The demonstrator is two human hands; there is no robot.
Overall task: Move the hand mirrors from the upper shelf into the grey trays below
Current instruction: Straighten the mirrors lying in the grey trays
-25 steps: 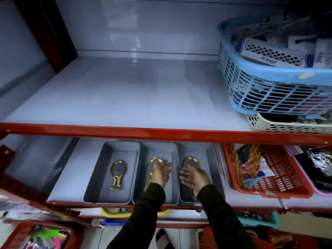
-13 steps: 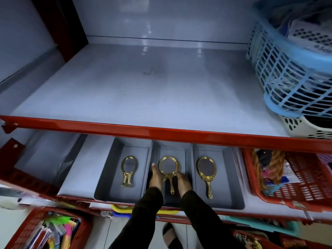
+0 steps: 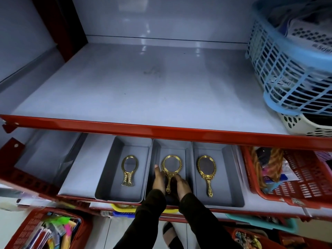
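Note:
Three grey trays stand side by side on the lower shelf. The left tray point(image 3: 107, 175) holds gold hand mirrors point(image 3: 129, 167) stacked together. In the right tray point(image 3: 231, 178) lies one oval gold mirror point(image 3: 206, 169). Round gold mirrors point(image 3: 171, 167) lie in the middle tray point(image 3: 187, 159). My left hand point(image 3: 159, 178) touches the left side of their handle and my right hand point(image 3: 182, 184) the right side, fingers pinching it from both sides. The upper shelf point(image 3: 143, 87) carries no mirrors.
A blue basket point(image 3: 287, 72) full of packets sits on a white basket point(image 3: 305, 125) at the upper shelf's right. Beside the trays on the right stands a red basket point(image 3: 294, 180). Lower left is another red basket point(image 3: 45, 229). A red shelf edge point(image 3: 161, 131) overhangs the trays.
My right hand left the right tray, uncovering its mirror, and joined the left hand at the middle tray's mirror handle. The camera shifted closer and rightward.

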